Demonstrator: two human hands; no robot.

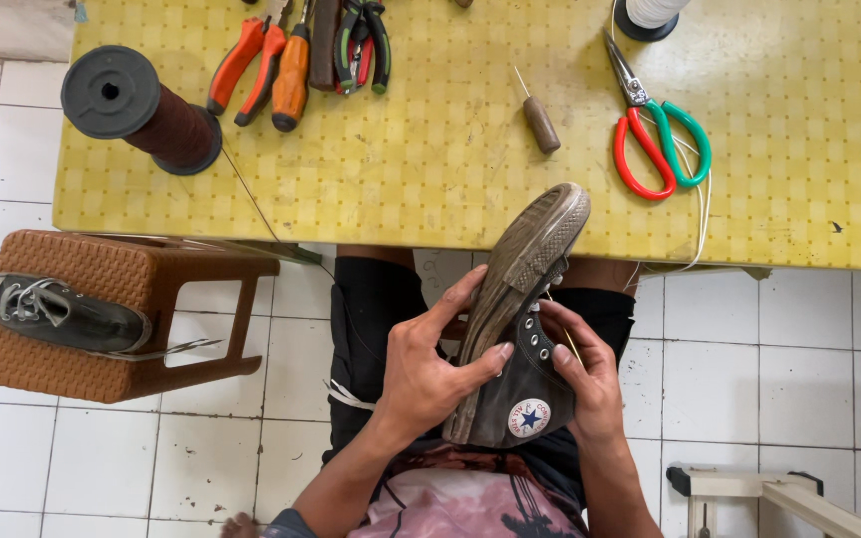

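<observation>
Gripping one sneaker [520, 329], two hands, second sneaker [57, 311]

shoe [520, 319] before table [450, 189] | scissors [660, 139] right | spool [146, 110] left | stool [102, 299] left, perhaps bearing second shoe [57, 314]

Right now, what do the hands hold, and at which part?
Both hold a dark high-top shoe: left hand on the sole's heel end, right hand on the ankle side.
</observation>
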